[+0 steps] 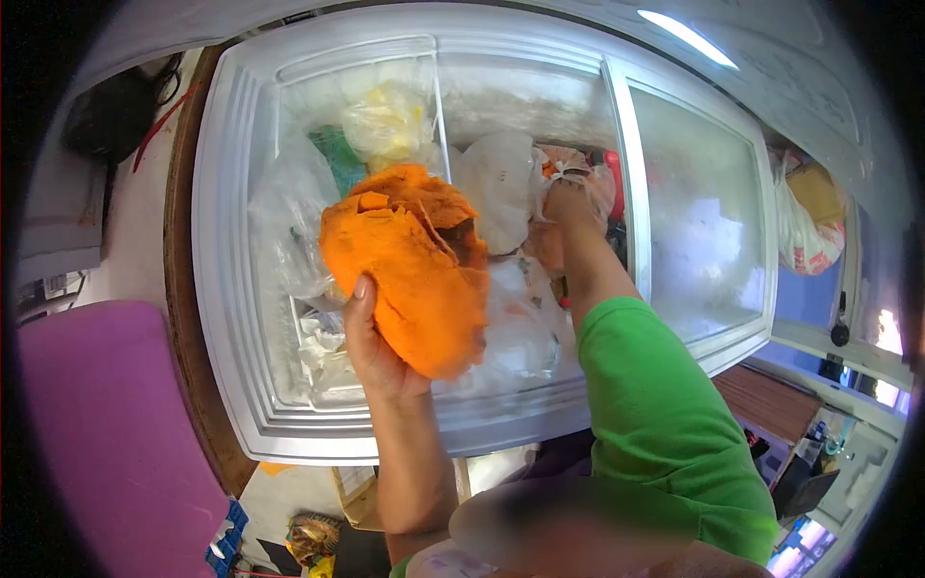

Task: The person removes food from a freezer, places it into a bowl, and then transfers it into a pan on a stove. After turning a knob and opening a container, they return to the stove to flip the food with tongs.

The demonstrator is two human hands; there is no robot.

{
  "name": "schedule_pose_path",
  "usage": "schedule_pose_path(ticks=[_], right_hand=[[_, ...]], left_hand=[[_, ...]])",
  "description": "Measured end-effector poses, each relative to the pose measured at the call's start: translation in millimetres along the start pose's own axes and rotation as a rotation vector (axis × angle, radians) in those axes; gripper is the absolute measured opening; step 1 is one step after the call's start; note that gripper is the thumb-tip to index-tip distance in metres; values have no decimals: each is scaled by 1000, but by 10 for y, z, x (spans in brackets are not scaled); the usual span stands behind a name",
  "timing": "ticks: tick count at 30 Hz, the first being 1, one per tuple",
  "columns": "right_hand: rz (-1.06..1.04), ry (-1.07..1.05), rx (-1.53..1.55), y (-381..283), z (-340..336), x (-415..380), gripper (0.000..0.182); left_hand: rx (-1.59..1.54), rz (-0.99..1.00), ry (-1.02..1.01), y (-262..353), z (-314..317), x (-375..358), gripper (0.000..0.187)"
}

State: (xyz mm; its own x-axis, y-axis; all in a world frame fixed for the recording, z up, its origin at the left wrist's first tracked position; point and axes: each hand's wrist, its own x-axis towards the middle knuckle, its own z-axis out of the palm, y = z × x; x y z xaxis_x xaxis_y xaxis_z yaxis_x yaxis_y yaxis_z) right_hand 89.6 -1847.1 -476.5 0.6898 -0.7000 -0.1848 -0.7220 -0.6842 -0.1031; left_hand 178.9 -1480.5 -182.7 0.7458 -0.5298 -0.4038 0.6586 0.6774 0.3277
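Observation:
My left hand (385, 352) is closed around the lower left side of a crumpled orange bundle (405, 275) with rough, layered edges and a fold open at its upper right. It holds the bundle up over the open left part of a chest freezer (214, 270). My right hand (570, 204) reaches down inside, its fingers closed at the gathered top of a thin plastic bag (599, 183) with orange and red contents. Part of those fingers is hidden by the plastic. Beside that hand lies a bulky white bag (496, 188).
A yellowish bag (387, 120) and a green bag (337, 159) lie at the back left, near a wire divider (441, 116). Clear bags (515, 332) fill the front. A frosted sliding lid (699, 212) covers the right end. A purple chair back (101, 414) stands left.

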Motion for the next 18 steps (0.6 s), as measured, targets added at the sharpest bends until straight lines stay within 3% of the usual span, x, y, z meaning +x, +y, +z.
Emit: schedule_pose_path(ticks=[2,12,16,18], right_hand=[[52,74,81,136,320,22,42],[-12,208,-202,-401,-426,-120,29],[206,143,-126,-581,-843,-230,26],[269,76,52,-540,-829,-85,27]], left_hand=[[3,-24,-65,25,5,-15,56],[32,14,7,22,81,-31,54],[15,-19,14,28,72,-23,54],[12,-15,24,26,61,-16,54]])
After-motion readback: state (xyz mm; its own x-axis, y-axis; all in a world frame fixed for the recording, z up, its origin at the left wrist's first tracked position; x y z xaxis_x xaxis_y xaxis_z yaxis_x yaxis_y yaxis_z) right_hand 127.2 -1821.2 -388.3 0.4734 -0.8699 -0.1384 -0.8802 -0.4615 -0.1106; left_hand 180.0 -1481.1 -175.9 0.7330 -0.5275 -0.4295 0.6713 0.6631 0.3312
